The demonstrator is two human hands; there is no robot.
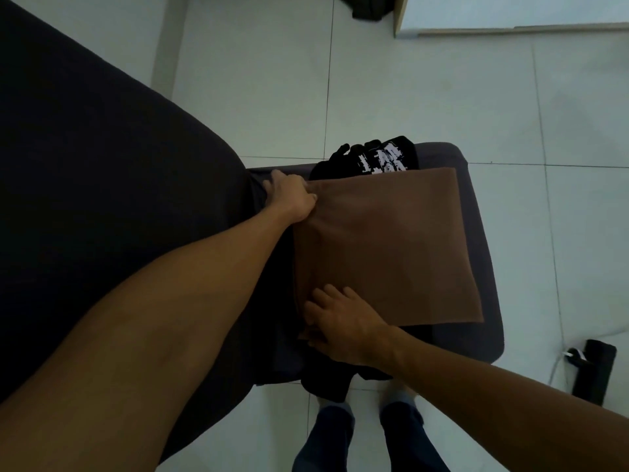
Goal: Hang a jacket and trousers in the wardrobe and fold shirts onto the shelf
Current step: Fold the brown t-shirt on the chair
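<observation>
A folded brown shirt (388,247) lay flat on a dark grey seat (476,253) that stuck out from a large dark sofa (102,165). The shirt formed a neat rectangle that covered most of the seat.

The left hand (289,195) was at the shirt's far left corner. Its thumb and fingers pinched the brown cloth there, and the grip was clamped on the edge. The right hand (343,321) rested at the near left corner, fingers spread over the top of the shirt. Its thumb was tucked at the edge below, so this grip also held the cloth.

A black shirt with white print (384,158) lay at the far end of the seat, partly under the brown shirt's far edge. More black cloth (330,379) hung off the near edge of the seat, below the right hand.

The floor (408,80) was pale tile. The person's legs in dark blue trousers (401,434) stood just in front of the seat. A black object with a white cable (594,373) lay on the floor to the right. At the top right was the lower edge of a pale wooden panel (510,15), with a dark garment (367,6) beside it on the floor.
</observation>
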